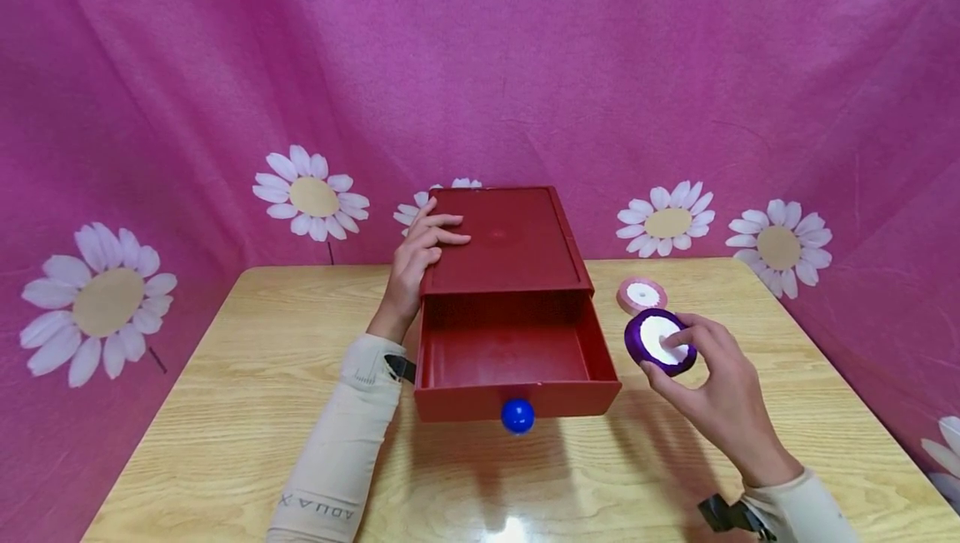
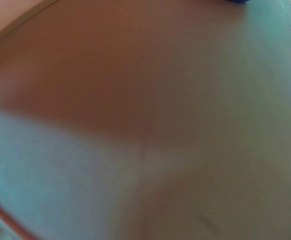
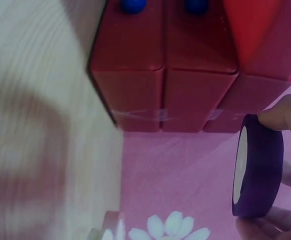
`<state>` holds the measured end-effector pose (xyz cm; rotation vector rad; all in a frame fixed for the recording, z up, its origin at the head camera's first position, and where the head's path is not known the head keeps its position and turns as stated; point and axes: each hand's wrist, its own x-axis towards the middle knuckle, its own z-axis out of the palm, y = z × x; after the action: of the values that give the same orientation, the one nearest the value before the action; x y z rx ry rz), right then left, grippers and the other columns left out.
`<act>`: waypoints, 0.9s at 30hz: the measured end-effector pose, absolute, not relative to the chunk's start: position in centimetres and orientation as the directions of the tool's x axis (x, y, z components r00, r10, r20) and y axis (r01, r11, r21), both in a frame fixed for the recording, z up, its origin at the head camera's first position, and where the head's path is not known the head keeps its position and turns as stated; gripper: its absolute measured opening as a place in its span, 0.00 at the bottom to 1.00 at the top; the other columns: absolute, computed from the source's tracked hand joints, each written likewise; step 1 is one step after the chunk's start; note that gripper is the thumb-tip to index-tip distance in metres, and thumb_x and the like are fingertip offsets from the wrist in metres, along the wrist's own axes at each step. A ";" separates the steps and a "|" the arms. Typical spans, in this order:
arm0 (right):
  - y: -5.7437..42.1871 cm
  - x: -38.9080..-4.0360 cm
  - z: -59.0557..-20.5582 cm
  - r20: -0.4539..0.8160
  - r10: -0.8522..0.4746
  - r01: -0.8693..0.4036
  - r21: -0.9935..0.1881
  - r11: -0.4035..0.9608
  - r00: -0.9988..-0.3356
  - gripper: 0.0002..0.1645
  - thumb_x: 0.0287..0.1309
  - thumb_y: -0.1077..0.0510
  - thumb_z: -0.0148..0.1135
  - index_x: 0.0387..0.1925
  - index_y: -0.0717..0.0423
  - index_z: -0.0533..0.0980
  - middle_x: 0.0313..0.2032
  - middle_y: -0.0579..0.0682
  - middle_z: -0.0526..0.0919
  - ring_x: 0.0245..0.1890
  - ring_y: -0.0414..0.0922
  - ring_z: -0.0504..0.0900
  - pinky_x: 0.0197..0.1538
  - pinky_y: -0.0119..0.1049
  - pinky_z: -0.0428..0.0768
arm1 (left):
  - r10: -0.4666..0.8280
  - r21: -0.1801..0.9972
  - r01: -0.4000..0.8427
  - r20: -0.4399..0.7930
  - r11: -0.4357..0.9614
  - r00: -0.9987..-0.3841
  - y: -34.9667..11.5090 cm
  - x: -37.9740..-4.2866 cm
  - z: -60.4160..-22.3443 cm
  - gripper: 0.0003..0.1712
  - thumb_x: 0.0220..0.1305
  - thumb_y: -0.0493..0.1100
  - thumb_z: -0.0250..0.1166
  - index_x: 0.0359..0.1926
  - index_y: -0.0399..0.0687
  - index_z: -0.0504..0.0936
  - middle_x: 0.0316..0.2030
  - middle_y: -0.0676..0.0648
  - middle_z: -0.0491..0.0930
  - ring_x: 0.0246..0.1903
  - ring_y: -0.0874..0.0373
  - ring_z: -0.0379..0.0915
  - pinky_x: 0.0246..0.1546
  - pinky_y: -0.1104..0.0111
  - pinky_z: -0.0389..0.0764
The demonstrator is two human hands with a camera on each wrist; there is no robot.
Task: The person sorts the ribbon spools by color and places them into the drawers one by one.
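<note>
A red drawer unit (image 1: pixel 498 235) stands mid-table with its top drawer (image 1: pixel 517 400) pulled out toward me, the red inside floor showing. On the front of that drawer is a round blue knob (image 1: pixel 517 415). My left hand (image 1: pixel 414 264) rests on the unit's upper left edge, fingers spread over the top. Right of the drawer, my right hand (image 1: pixel 723 385) holds a purple ribbon roll (image 3: pixel 263 170) with a white core, thumb and fingers round its rim. The roll is raised above the table.
A pink ribbon roll (image 1: pixel 642 295) lies on the wooden table (image 1: pixel 247 410), right of the unit. Lower drawers (image 3: pixel 128 45) with blue knobs are closed in the right wrist view. Pink cloth (image 1: pixel 487 68) with daisies hangs behind. The left wrist view is mostly blurred.
</note>
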<state>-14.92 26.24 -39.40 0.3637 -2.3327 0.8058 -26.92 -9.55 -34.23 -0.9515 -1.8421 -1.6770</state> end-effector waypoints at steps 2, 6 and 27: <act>26.0 -14.8 -39.0 0.646 -0.058 -0.447 -0.458 0.769 -0.761 0.23 0.34 0.62 0.80 0.34 0.53 0.76 0.54 0.56 0.77 0.53 0.53 0.74 0.51 0.13 0.59 | 0.186 0.645 0.764 0.750 0.011 -0.635 -9.6 -26.8 -34.1 0.23 0.56 0.31 0.43 0.42 0.26 0.83 0.53 0.28 0.73 0.71 0.36 0.44 0.71 0.49 0.40; 25.7 -14.7 -38.3 0.640 -0.071 -0.454 -0.458 0.765 -0.765 0.23 0.35 0.61 0.80 0.34 0.53 0.76 0.55 0.55 0.76 0.54 0.53 0.73 0.50 0.11 0.60 | 0.195 0.626 0.780 0.764 0.007 -0.615 -9.5 -26.7 -33.9 0.22 0.56 0.29 0.42 0.41 0.22 0.81 0.53 0.24 0.72 0.69 0.31 0.43 0.70 0.46 0.40; 24.1 -14.4 -34.3 0.717 -0.110 -0.550 -0.417 0.724 -0.688 0.24 0.31 0.62 0.80 0.34 0.57 0.77 0.56 0.53 0.76 0.55 0.48 0.73 0.53 0.18 0.66 | 0.191 0.643 0.765 0.750 0.012 -0.633 -9.6 -26.6 -34.0 0.23 0.56 0.29 0.41 0.41 0.22 0.81 0.53 0.25 0.72 0.70 0.32 0.44 0.70 0.49 0.42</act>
<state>-14.42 24.13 -34.31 0.4970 -2.2374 0.8276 -26.64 -9.56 -34.00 -0.9770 -1.8386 -1.6599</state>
